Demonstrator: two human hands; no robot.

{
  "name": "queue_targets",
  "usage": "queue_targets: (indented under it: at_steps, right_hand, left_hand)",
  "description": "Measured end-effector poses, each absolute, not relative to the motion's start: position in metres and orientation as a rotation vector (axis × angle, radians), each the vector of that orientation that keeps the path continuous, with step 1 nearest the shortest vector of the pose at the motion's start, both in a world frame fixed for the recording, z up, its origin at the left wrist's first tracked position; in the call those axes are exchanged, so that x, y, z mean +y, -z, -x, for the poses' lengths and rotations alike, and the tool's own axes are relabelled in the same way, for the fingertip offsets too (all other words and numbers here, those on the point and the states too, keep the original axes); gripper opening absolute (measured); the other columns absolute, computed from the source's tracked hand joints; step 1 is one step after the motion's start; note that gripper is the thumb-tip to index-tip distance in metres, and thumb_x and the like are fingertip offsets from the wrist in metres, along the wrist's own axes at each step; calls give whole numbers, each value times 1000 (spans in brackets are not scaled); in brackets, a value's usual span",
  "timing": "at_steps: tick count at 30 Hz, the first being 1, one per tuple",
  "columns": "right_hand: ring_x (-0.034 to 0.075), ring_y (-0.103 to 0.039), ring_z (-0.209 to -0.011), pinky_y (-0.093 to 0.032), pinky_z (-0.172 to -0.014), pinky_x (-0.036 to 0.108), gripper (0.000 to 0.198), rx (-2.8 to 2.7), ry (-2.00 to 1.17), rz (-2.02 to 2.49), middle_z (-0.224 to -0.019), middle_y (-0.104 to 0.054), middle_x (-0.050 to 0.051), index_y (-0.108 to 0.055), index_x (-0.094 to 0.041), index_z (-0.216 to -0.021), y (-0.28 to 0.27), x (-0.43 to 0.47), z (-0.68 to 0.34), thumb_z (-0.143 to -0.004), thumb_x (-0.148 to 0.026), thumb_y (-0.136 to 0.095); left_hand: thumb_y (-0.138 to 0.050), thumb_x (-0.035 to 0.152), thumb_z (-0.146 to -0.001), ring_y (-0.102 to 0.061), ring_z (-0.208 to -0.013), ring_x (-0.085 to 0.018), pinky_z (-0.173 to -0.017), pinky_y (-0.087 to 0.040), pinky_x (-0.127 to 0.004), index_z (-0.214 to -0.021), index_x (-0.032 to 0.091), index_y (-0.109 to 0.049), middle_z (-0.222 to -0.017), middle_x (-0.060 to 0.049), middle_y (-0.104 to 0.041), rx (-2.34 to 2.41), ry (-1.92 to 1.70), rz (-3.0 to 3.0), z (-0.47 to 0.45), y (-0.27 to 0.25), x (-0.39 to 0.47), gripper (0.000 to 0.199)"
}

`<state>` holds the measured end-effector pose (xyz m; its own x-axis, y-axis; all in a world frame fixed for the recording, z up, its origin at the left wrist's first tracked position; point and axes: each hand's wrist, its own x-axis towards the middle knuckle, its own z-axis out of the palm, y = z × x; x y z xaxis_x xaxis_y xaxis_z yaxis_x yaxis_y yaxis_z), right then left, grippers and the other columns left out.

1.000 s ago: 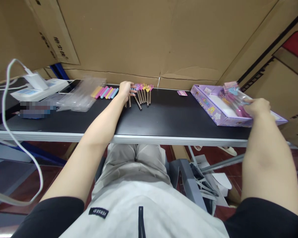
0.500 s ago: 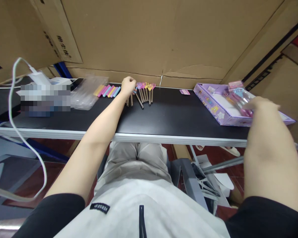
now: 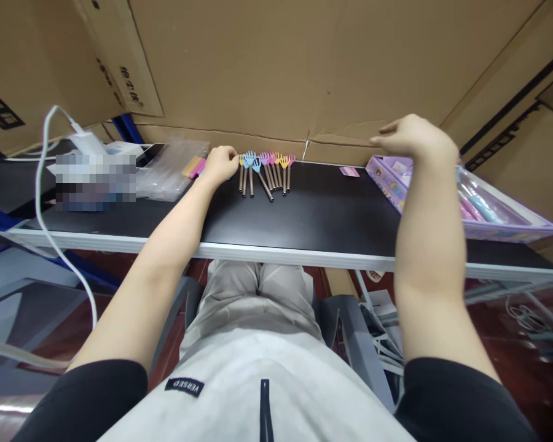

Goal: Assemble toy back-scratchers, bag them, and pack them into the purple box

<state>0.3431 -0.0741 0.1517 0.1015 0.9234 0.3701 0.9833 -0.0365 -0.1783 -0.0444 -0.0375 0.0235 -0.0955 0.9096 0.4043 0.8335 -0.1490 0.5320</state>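
Small back scratchers (image 3: 270, 175) with yellow, blue, purple and pink claw heads and metal handles lie side by side on the black table. My left hand (image 3: 222, 164) rests at the left end of that row, fingers curled, fingertips near a yellow claw head; what they hold, if anything, is hidden. It partly covers a group of coloured sticks (image 3: 194, 167). My right hand (image 3: 415, 136) hangs in the air before the purple box (image 3: 511, 232), bent at the wrist, fingers stretched leftward and apart, with nothing seen in them. Clear-wrapped pink and blue items (image 3: 482, 199) lie in the box.
Clear plastic bags (image 3: 166, 175) lie left of the sticks. Farther left are a white charger (image 3: 88, 144) with its cable and a blurred-out object. A small pink card (image 3: 349, 172) lies near the back edge. Cardboard walls (image 3: 258, 73) close off the back.
My right hand has left the wrapped item in the box and moved up and left. My left hand has shifted slightly left, uncovering more back scratchers and covering more sticks.
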Motion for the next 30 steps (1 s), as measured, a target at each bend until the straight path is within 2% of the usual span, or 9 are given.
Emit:
queue_targets:
  at_steps: [2,5,8,10,15,20,24,27,30]
  right_hand:
    - [32,-63,-136,-46,-114,46,47,-1900,53,1996,-142,-66,21,-71,-7,-138,-149,-81,-298,-95,-26,-72]
    - [36,-66,-130,-46,-112,49,33,-1860,-23,1815,-129,-72,25,-76,1,-123,-115,-74,-253,-97,-19,-67]
    - [37,-67,-125,-46,-115,55,10,-1820,-74,1635,-110,-76,19,-79,-10,-95,-65,-53,-234,-90,-8,-71]
    - [37,-68,-121,-48,-113,55,8,-1940,-139,1549,-101,-76,15,-77,-16,-83,-40,-43,-229,-83,-9,-77]
    - [36,-67,-117,-48,-109,54,6,-2082,-174,1436,-102,-76,13,-78,-21,-85,-28,-44,-222,-88,-17,-73]
    - [30,-69,-110,-50,-108,46,6,-1953,-391,1297,-96,-76,10,-76,-20,-81,-30,-49,-210,-84,-14,-77]
    - [16,-65,-71,-56,-77,29,14,-1642,-801,1177,-69,-68,3,-71,-18,-76,-21,-47,-198,-83,-19,-83]
    - [7,-48,-47,-42,-49,18,26,-1489,-1041,1144,-58,-63,-1,-64,-18,-75,-20,-50,-192,-87,-30,-83]
    - [5,-39,-38,-26,-37,16,37,-1387,-1166,1149,-52,-59,-4,-55,-19,-72,-24,-54,-189,-90,-39,-81]
  left_hand:
    - [-51,21,-87,-65,-113,-30,-108,-46,-39,-97,15,-73,-107,-15,-75,1960,-1075,-2041,44,-17,-39,25]
    - [-53,20,-85,-66,-107,-29,-108,-46,-40,-84,18,-69,-97,-14,-73,1881,-1091,-2077,40,-12,-41,17]
    - [-57,22,-83,-66,-100,-29,-105,-48,-40,-69,22,-59,-84,-10,-67,1798,-1041,-2114,33,-7,-41,14]
    - [-65,26,-80,-65,-102,-32,-106,-48,-43,-61,23,-51,-80,-9,-62,1776,-974,-2143,28,-3,-40,24]
    - [-76,21,-68,-51,-127,-46,-112,-41,-58,-56,21,-47,-104,-16,-64,1887,-824,-2171,13,8,-37,31]
    - [-73,15,-71,-49,-129,-44,-113,-37,-59,-64,20,-52,-118,-17,-65,1897,-1018,-2125,8,5,-39,22]
    - [-71,14,-74,-53,-126,-39,-114,-36,-55,-65,20,-52,-119,-14,-65,1667,-1132,-2259,4,-4,-48,23]
    - [-71,15,-73,-57,-120,-35,-114,-38,-51,-64,21,-51,-113,-11,-67,1436,-1104,-2404,-4,-9,-57,23]
    - [-72,18,-71,-59,-114,-32,-113,-40,-49,-62,22,-52,-109,-10,-67,1255,-1037,-2500,-14,-14,-66,22]
